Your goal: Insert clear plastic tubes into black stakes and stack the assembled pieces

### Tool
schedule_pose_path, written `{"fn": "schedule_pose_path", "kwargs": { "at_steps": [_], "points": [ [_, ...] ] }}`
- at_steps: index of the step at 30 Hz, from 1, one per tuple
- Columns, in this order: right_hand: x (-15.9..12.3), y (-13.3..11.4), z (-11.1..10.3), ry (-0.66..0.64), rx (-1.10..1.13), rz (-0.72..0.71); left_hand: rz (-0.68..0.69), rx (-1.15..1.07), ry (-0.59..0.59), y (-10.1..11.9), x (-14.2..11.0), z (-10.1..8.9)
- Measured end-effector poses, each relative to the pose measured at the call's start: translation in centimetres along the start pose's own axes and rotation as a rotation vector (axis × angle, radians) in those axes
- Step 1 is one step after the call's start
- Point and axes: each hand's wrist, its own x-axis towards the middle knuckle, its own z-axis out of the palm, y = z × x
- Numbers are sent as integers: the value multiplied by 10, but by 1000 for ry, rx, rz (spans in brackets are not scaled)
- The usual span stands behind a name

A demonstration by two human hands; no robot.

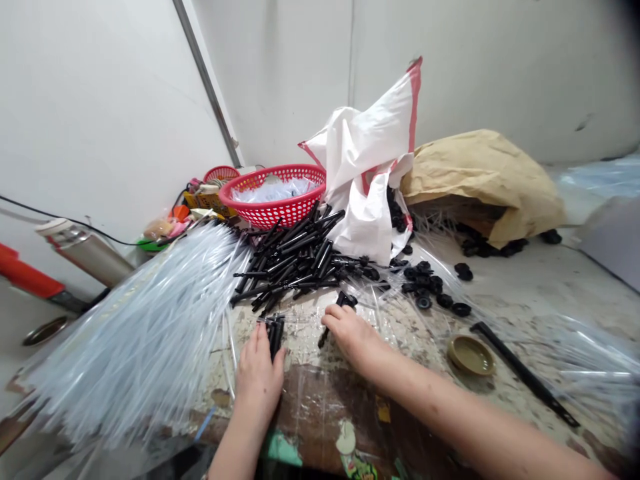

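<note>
My left hand (257, 377) rests on the worktable near the front edge, its fingers closed around a small bundle of black plastic sticks (275, 333). A short way to the right, my right hand (350, 330) grips one black stick (343, 303) that pokes out above and below the fingers. Just beyond both hands lies a loose pile of black sticks (295, 257). A wide sheaf of thin clear tubes (145, 327) fans out to the left of my left hand.
A red basket (275, 193) and a white-and-red bag (367, 160) stand behind the pile. Small black caps (430, 283) lie scattered right, beside a brown paper sack (480, 177). A round olive lid (470, 355) and a long black stake (525, 373) lie at front right. A metal flask (83, 250) lies at the left.
</note>
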Motion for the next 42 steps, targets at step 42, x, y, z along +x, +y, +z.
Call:
{"fn": "schedule_pose_path", "kwargs": {
  "at_steps": [42],
  "points": [
    [36,49,-5,29,-181,235,185,54,132,28,-16,-14]
  ]
}}
